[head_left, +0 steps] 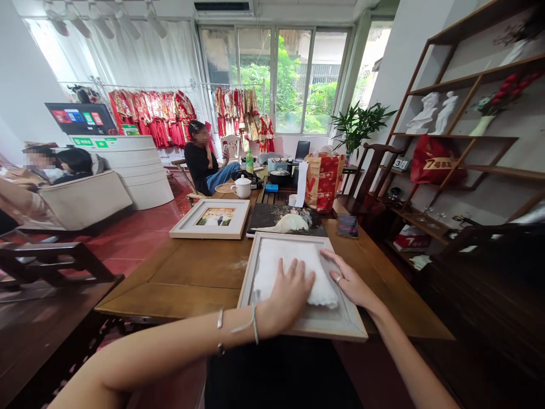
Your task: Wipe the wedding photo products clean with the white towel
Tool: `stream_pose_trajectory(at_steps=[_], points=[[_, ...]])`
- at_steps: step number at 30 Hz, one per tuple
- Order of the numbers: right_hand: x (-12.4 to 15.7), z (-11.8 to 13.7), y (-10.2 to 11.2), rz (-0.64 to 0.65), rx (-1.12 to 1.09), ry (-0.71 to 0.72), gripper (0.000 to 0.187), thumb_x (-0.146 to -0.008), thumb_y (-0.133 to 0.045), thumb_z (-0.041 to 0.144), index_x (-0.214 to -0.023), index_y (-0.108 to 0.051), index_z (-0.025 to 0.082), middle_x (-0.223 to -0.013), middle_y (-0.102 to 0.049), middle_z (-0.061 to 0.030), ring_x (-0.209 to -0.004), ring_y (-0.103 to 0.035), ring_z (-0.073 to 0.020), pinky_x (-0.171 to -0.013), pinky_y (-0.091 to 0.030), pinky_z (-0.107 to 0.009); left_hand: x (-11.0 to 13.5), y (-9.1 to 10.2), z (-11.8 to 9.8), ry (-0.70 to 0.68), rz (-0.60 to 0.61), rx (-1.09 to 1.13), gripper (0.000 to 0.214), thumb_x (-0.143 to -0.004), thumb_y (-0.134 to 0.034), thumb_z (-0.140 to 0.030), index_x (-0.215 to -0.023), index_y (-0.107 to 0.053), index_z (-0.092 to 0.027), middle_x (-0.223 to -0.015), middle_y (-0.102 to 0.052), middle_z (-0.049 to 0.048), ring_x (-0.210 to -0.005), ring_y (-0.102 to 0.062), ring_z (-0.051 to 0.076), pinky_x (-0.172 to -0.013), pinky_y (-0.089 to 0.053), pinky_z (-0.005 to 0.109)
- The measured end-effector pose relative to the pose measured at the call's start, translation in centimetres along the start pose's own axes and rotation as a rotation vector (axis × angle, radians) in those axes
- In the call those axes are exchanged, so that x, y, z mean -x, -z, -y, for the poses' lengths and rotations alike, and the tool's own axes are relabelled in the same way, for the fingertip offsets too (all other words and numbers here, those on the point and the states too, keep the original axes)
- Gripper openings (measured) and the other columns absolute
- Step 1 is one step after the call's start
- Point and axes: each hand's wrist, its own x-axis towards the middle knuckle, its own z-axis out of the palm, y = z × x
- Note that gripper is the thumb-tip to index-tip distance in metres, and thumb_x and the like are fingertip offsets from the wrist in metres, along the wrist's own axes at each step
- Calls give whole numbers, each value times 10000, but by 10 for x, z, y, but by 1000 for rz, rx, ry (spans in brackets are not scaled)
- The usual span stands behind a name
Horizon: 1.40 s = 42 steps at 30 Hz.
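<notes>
A light wooden picture frame (361, 332) lies at the table's near edge, with a folded white cloth (268, 255) spread over its pale panel. My left hand (292, 289) lies flat on the cloth, fingers spread and pressing on it. Over the frame's right rim rests my right hand (351, 284), a ring on one digit. Its visible fingers are stretched out at the cloth's right side; the rest are hidden. Beyond stands a dark album-like panel (264, 215) showing a figure in a white dress. A second white frame (208, 234) with a small photo lies to its left.
The wooden table (179, 278) also holds a white lidded cup (242, 186), a red-and-tan paper bag (326, 182) and a phone-like dark object (348, 226). A seated person (200, 153) is at the far side. Shelving (460, 136) and a wooden chair (374, 176) stand right.
</notes>
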Motion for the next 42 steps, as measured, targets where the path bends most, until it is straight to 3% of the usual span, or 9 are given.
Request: stream_pose_trajectory(at_steps=[3,7,11,15,21,27,32,37,42], points=[[7,-2,-1,-3,7,6,447,-808,-445,218,-1253,-440,256,-1369,-446,-76,-1305,-363,-226,-1106,-216,-471,-25,-14,18,20,-94,-106,357,-911,-402,-141,-1262,-466,-157,-1312,-479,156,-1239,-413,299,-996,-319,559],[12,-6,-4,-21,20,-22,292,-802,-458,222,-1090,-501,242,-1360,-455,-82,-1302,-368,-233,-1090,-236,-469,-56,-25,44,-48,-220,-164,342,-906,-384,-96,-1235,-475,-126,-1320,-459,166,-1278,-355,292,-1036,-251,538],[13,-2,-5,-12,-13,-11,158,-795,-460,200,-944,-493,243,-1330,-487,-74,-1303,-368,-229,-1075,-256,-464,-74,-27,64,-255,-162,-81,445,-870,-391,-42,-1292,-418,-183,-1381,-401,106,-1314,-296,216,-1034,-283,433],[12,4,-3,-22,-21,-27,130,-787,-462,195,-907,-477,244,-1314,-498,-73,-1279,-397,-228,-1064,-268,-462,-74,-26,71,-350,-102,-41,547,-815,-456,-69,-1337,-366,-205,-1417,-364,70,-1333,-255,188,-1032,-286,384],[9,2,-3,-49,-25,-41,148,-781,-457,205,-922,-465,249,-1285,-515,-73,-1280,-392,-229,-1049,-284,-467,-42,-20,50,-300,8,170,513,-795,-475,-127,-1303,-398,-130,-1409,-367,114,-1316,-279,231,-1029,-288,420],[-3,0,-4,-46,-60,-42,219,-756,-478,220,-973,-474,245,-1310,-501,-90,-1286,-387,-231,-1059,-282,-441,1,14,-6,-216,15,257,454,-837,-481,-286,-1247,-453,-94,-1297,-473,155,-1206,-425,292,-989,-350,410],[-12,5,-1,-15,-46,-6,332,-801,-464,332,-1122,-491,252,-1302,-503,-88,-1267,-407,-247,-1072,-278,-446,15,28,-44,-278,-72,168,528,-842,-492,-359,-1232,-447,-6,-1289,-454,244,-1191,-423,370,-968,-364,480],[-9,12,-1,-6,-23,-41,371,-796,-462,276,-1166,-477,264,-1323,-482,-78,-1280,-388,-242,-1075,-277,-460,9,20,-46,-196,-44,44,434,-890,-412,-231,-1247,-454,12,-1280,-469,272,-1181,-446,395,-920,-380,578],[2,10,-1,-36,3,-36,396,-775,-435,198,-1164,-488,252,-1315,-490,-66,-1279,-391,-228,-1095,-245,-456,-10,9,-19,-53,-54,-58,377,-895,-415,-132,-1254,-476,-36,-1285,-479,250,-1186,-462,355,-932,-384,561]])
